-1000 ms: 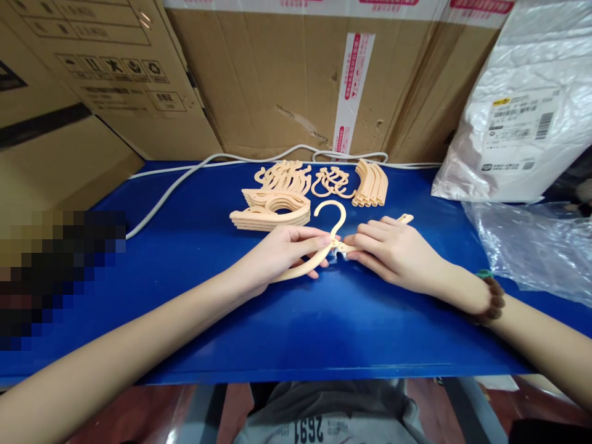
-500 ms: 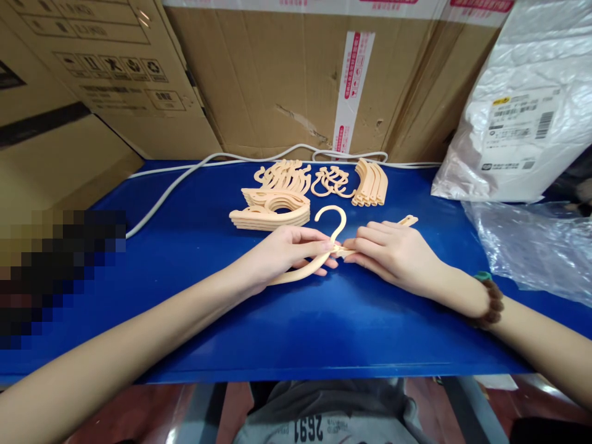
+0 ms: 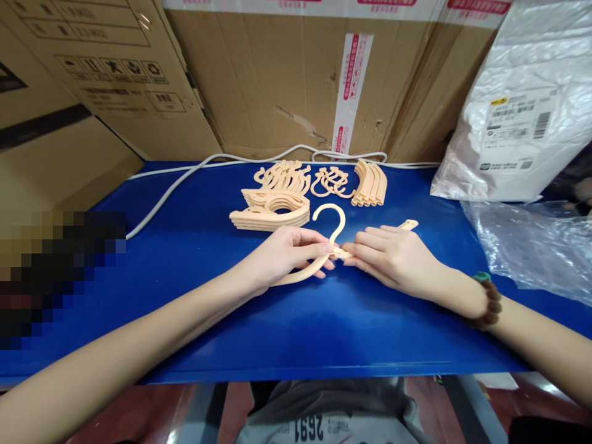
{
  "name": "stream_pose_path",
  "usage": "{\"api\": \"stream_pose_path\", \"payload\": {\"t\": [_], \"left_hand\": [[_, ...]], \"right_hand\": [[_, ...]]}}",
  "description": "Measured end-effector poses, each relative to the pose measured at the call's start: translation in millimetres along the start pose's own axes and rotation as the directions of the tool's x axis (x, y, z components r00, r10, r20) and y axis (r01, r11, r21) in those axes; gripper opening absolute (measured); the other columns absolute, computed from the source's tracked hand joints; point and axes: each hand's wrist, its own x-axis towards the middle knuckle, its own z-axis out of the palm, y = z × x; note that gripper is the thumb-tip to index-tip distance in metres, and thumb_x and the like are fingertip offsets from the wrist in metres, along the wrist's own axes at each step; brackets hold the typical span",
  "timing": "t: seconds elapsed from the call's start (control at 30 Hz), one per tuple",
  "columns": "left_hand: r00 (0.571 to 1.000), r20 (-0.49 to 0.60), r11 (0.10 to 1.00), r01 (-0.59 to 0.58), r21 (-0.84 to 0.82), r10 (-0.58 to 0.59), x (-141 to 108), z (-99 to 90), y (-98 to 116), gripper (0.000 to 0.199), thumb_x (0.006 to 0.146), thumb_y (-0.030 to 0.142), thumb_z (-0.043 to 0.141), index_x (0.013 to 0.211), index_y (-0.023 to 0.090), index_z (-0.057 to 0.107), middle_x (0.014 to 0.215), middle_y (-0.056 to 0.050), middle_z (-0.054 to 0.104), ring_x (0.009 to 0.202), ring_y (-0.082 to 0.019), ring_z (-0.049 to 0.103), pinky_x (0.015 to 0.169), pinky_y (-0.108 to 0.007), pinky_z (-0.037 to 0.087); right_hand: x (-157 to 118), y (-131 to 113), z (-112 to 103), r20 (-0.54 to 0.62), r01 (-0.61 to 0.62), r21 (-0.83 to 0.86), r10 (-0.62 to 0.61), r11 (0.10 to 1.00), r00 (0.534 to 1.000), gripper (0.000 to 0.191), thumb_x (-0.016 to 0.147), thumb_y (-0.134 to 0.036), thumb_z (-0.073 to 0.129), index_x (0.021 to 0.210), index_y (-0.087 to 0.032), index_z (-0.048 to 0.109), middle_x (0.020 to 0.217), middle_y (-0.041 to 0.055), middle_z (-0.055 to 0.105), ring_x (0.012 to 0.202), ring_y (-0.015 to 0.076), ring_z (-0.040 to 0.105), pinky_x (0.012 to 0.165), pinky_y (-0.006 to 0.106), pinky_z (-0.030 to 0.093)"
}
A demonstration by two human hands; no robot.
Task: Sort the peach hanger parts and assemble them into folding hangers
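My left hand (image 3: 289, 256) is closed on a cream plastic hanger (image 3: 308, 271), pinching it near the base of its upright hook. The hook curves up and to the left above my fingertips. My right hand (image 3: 393, 256) is wrapped round a straight hanger arm (image 3: 409, 225), whose slotted end sticks out past the knuckles. The arm's inner end meets the hanger at the hook's base; whether the two are joined I cannot tell. Behind my hands lie a stack of curved hanger pieces (image 3: 277, 219), a pile of loose hooks (image 3: 330, 182) and a bundle of hanger arms (image 3: 370, 183).
Another heap of cream pieces (image 3: 284, 177) lies at the back of the blue table (image 3: 296, 339). A white cable (image 3: 203, 161) runs along the rear edge. Cardboard boxes (image 3: 277, 80) wall the back and left. A white parcel bag (image 3: 509, 142) and clear plastic film (image 3: 536, 246) are at right.
The hook has tilted very slightly to the left. My right hand and the arm it holds have turned a little; both hands keep their grip.
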Motion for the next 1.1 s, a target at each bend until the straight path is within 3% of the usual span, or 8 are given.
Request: {"api": "stream_pose_path", "payload": {"t": [0.3, 0.63, 1.1], "left_hand": [[0.999, -0.036, 0.999, -0.007, 0.051, 0.009, -2, 4.2, 1, 0.011, 0.089, 0.02, 0.066, 0.088, 0.012, 0.072, 0.074, -0.004, 0.074, 0.06, -0.01, 0.067, 0.063, -0.022, 0.057], [0.999, -0.006, 0.982, -0.048, 0.184, 0.05, 1, 0.1, -3, 0.021, 0.089, 0.028, 0.064, 0.093, 0.011, 0.074, 0.088, -0.008, 0.076, 0.065, -0.011, 0.069, 0.056, -0.018, 0.055], [0.992, 0.036, 0.922, -0.125, 0.367, 0.12, -3, 6.7, -6, 0.028, 0.096, 0.028, 0.052, 0.09, 0.009, 0.071, 0.069, -0.004, 0.071, 0.058, -0.01, 0.064, 0.055, -0.018, 0.051]], "right_hand": [[-1, -5, 1, 0.023, -0.007, -0.047, 0.008, 0.999, 1.0, 0.038, 0.105, -0.031, 0.037, 0.086, -0.014, 0.067, 0.071, 0.0025, 0.059, 0.059, 0.0135, 0.051, 0.061, 0.027, 0.037], [-2, -11, 2, 0.064, -0.052, -0.074, 0.057, 0.996, 0.996, 0.043, 0.106, -0.032, 0.032, 0.081, -0.015, 0.063, 0.068, -0.0002, 0.057, 0.051, 0.0104, 0.046, 0.054, 0.027, 0.03], [-2, -15, 2, 0.164, -0.125, 0.007, 0.123, 0.992, 0.979, 0.047, 0.106, -0.035, 0.028, 0.085, -0.014, 0.063, 0.07, 0.0014, 0.059, 0.052, 0.0104, 0.048, 0.052, 0.027, 0.026]]}}
